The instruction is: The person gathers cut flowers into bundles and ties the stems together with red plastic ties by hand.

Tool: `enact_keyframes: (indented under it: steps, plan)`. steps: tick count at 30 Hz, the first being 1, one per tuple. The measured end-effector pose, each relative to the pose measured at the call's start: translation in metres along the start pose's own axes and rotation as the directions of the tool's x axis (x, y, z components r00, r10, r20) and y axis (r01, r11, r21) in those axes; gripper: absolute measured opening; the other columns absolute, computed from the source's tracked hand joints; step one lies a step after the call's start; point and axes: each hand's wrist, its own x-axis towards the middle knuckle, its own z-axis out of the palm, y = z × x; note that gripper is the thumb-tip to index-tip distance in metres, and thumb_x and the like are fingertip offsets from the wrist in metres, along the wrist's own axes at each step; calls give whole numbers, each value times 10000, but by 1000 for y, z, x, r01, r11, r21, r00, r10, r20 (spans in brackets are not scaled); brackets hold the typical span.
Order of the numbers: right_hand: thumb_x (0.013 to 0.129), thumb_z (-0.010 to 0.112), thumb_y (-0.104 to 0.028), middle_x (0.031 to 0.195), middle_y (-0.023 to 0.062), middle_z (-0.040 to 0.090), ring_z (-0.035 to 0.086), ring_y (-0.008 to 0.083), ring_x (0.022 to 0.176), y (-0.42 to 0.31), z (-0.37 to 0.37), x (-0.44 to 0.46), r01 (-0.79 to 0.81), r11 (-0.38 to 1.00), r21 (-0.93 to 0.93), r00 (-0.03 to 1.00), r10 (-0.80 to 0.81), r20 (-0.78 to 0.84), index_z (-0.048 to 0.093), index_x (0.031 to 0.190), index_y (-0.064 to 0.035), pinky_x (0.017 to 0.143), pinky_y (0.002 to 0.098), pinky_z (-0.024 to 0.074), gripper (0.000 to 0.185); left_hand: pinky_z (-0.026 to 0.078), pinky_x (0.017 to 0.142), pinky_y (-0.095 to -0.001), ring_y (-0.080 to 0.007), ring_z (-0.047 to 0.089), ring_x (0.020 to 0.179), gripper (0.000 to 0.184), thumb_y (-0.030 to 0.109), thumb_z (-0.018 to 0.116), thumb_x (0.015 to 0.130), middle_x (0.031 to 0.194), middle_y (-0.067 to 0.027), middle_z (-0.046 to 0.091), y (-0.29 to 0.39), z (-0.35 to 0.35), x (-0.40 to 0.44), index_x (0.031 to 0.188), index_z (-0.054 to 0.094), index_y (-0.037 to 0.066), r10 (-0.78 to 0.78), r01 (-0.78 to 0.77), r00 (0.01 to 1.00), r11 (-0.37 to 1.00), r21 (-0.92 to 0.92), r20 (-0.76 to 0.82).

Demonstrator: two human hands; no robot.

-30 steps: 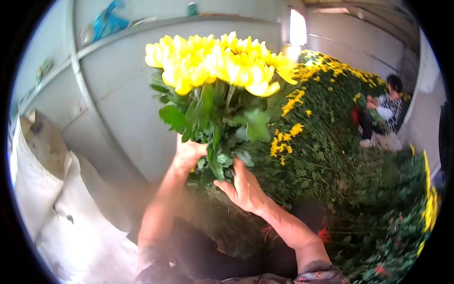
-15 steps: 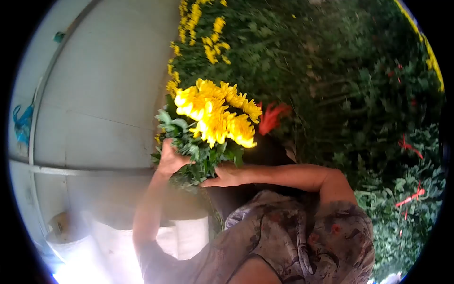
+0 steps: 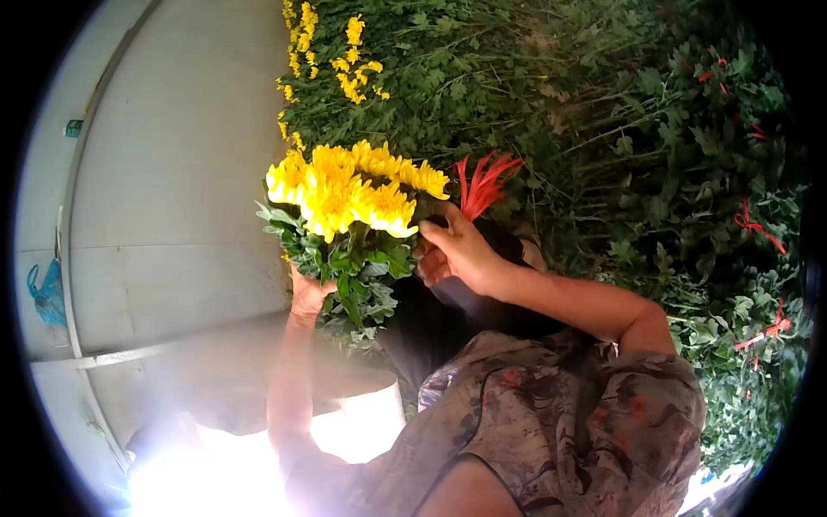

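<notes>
A bunch of yellow chrysanthemums [image 3: 345, 194] with green leaves stands upright in front of my body. My left hand [image 3: 308, 295] is wrapped round its stems below the flower heads, with part of the fingers hidden by leaves. At the right side of the blooms is my right hand [image 3: 448, 250], its fingers bent and apart, close to the edge of a flower; nothing shows in it. Just beyond that hand, a tuft of red ties [image 3: 487, 185] lies by my dark-clad leg.
Piled green stems [image 3: 560, 112] fill the back and right, with small yellow blooms [image 3: 353, 60] at the upper left and red ties [image 3: 760, 226] on the right. A pale wall [image 3: 181, 172] stands at left, with a blue bag [image 3: 50, 297]. White sheeting [image 3: 366, 422] lies lower left.
The view has tipped down toward my lap. My right hand has left the stems and moved up beside the flower heads, while my left hand keeps its hold lower down.
</notes>
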Motion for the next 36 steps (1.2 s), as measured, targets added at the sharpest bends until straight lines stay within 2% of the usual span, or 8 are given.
enact_keyframes:
  steps: [15,19,20,23,27,29,30,36]
  plan:
    - [962,430,-139,982,166,638,674,256,785,-24,0,19,-52,991,-121,998,56,30,476,1184,-24,661,386,578,254,500,788,-303,-210,650,814,578,129,809,527,906,-121,690,34,54,10,1041,592,-21,-110,94,994,862,498,2]
    - [898,567,-166,933,105,647,668,232,761,-58,1,-24,196,283,-939,980,-87,178,546,1023,-35,606,361,535,182,493,806,-338,-286,626,844,743,203,834,514,902,-143,658,33,57,3,1159,517,16,-194,166,981,772,613,-20]
    - [868,614,-181,912,83,643,661,231,762,-59,9,-39,363,-120,-924,891,-246,382,557,977,-42,593,362,518,186,490,814,-355,-300,615,871,775,220,846,495,937,-151,639,27,60,3,1163,510,15,-118,122,992,768,628,-48]
    - [695,741,-384,1202,118,514,490,286,1146,-42,66,-33,767,-338,-545,446,-328,833,545,1157,-79,976,460,394,587,441,916,-392,-325,512,1086,630,345,656,769,1198,-160,501,26,70,-5,1277,418,58,3,-28,1000,482,876,31]
    - [542,705,-668,1408,178,372,291,319,1346,-11,74,36,583,-725,-367,564,36,825,326,1406,-117,1155,512,44,1093,225,1125,-421,-286,224,1379,671,514,394,930,1509,-92,188,-27,83,-25,1472,176,185,232,-139,961,-60,988,150]
    - [547,743,-612,1377,171,398,353,307,1305,-15,68,44,481,-838,-259,672,163,722,253,1431,-67,1138,482,130,1147,190,1136,-389,-320,189,1393,1091,487,762,674,1509,-171,183,34,68,-14,1460,155,36,-81,51,996,856,514,37]
    - [530,759,-602,1355,161,426,368,301,1292,-19,74,37,414,-883,-223,722,170,670,271,1426,-68,1137,462,137,1151,176,1136,-389,-331,170,1398,1227,433,861,528,1486,-226,217,62,50,-16,1438,178,-24,-246,221,963,955,198,109]
    - [513,806,-477,1082,99,538,484,228,1064,-20,74,49,473,-827,-305,707,149,692,376,1345,28,1063,420,268,1065,149,1134,-450,-356,264,1355,1276,567,841,438,1434,-263,301,60,10,-13,1416,267,-20,-286,89,954,569,817,95]
